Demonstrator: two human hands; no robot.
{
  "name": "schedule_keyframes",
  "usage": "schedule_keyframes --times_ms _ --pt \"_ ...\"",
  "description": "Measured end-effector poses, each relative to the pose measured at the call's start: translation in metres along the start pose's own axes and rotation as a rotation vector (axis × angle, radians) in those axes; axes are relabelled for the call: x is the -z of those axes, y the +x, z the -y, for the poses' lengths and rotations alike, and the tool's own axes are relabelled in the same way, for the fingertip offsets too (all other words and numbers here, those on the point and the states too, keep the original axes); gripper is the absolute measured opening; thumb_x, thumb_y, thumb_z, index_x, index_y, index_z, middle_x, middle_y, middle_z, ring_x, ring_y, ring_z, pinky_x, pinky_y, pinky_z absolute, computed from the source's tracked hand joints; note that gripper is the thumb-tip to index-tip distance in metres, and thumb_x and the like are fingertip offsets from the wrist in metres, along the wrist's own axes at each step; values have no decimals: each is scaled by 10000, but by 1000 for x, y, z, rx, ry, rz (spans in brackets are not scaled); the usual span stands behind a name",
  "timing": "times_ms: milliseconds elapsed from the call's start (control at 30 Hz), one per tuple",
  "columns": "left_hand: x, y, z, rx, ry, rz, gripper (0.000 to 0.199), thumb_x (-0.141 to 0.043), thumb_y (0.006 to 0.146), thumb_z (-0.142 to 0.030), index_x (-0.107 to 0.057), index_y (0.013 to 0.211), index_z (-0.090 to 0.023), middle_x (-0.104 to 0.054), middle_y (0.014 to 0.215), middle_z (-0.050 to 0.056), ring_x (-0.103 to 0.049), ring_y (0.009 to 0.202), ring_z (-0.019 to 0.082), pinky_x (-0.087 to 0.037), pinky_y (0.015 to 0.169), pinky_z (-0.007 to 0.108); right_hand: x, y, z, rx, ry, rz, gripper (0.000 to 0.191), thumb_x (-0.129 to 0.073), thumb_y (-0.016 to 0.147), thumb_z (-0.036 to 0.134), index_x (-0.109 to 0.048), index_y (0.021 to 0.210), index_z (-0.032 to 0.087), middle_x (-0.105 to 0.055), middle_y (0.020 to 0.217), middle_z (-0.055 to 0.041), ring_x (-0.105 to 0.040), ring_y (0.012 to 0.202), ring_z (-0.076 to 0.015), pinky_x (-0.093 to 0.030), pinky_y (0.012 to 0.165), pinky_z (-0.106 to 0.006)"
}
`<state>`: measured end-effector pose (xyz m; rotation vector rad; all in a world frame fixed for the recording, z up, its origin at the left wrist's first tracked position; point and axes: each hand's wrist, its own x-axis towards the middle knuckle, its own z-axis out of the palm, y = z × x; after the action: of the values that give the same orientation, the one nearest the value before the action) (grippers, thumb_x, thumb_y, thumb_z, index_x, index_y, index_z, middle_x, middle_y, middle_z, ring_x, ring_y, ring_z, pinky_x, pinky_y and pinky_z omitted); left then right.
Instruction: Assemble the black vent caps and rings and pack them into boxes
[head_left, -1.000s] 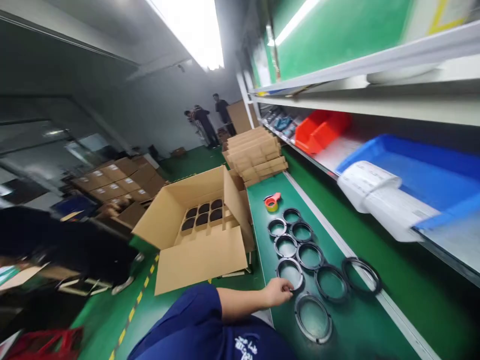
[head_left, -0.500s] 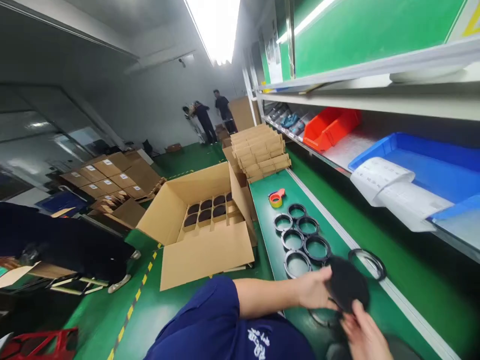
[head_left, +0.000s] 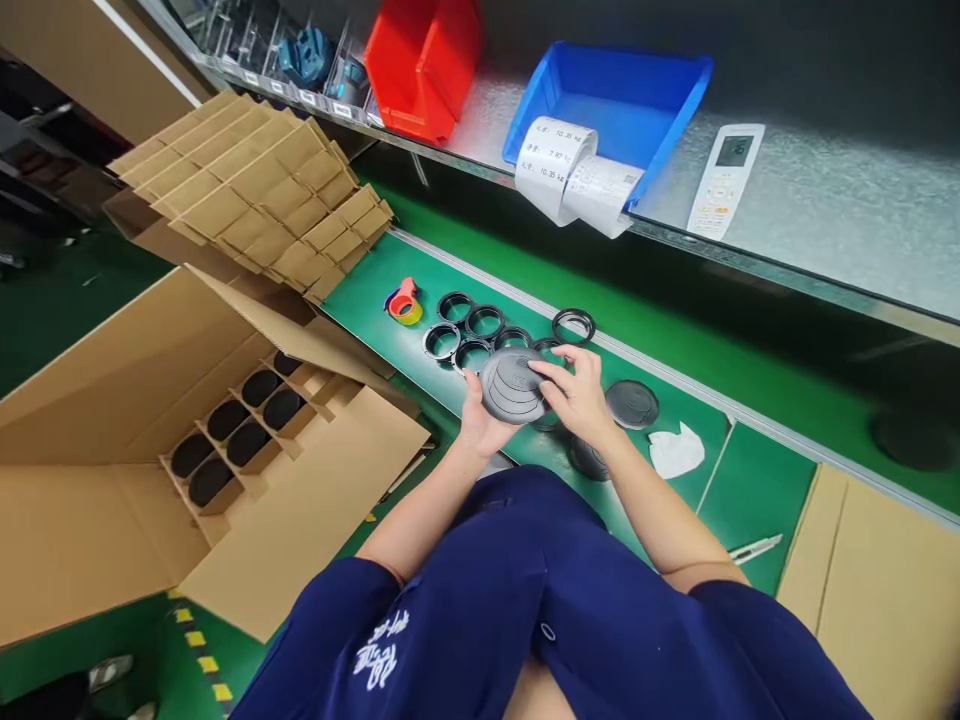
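one grey ribbed disc [head_left: 514, 386]: left hand [head_left: 476, 422], fingers cupped beneath its edge; right hand [head_left: 579, 392], fingers spread on top; black rings [head_left: 484, 321] just beyond.

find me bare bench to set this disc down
The widest bare patch of the green bench lies right of the crumpled white sheet, up to the flat cardboard. A narrower strip runs along the back rail beyond the end black ring. It's crowded around the left hand and the disc, where the other rings cluster.
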<state>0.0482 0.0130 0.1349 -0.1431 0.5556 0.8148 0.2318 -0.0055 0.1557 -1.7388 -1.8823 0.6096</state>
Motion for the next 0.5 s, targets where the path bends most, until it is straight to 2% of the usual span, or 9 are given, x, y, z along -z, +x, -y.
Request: schedule_keyframes --times_ms 67,133,233,367,500 --pt "1 -3 3 -21 -18 0 685 -421 982 -733 -669 1300 -180 -659 1387 124 -479 1436 326 -425 1172 528 -9 1 1 39 -68 68 495 -381 1059 535 -741 1289 286 -514 1422 -123 -395 1346 -331 -348 1179 -571" --pt "2 -5 4 -43 -36 8 639 -457 992 -694 -654 1326 -187 -659 1386 128 -482 1438 318 -404 1189 527 -18 1 1 16 -34 100 552 -312 1072 546 -752 1270 278 -515 1432 -120 -379 1362 -329 -320 1199 -581" --pt "4 -7 3 -47 -45 44 675 -505 970 -696 -606 1397 -183 -643 1402 158 -475 1444 347 -363 1206 572 -23 1 2 -62 186 114 650 -249 1064 627 -776 1210 276 -529 1445 -109 -411 1373 -307 -329 1210 -557" --pt "7 -10 1 -1 -65 97 770 -453 949 -759 -578 1426 -168 -637 1383 196 -490 1420 402 -349 1174 666 -21 2 5 -254 519 86 698 -249 1040 701 -781 1166 268 -561 1412 -98 -522 1325 -260 -418 1175 -477" --pt "12 -8 2 59 -111 37 786 -452 934 -780 -548 1455 -199 -619 1396 207 -524 1379 422 -380 1115 716 -22 0 1 -356 619 41 667 -313 1028 716 -790 1115 259 -587 1375 -87 -544 1328 -253 -440 1164 -459"
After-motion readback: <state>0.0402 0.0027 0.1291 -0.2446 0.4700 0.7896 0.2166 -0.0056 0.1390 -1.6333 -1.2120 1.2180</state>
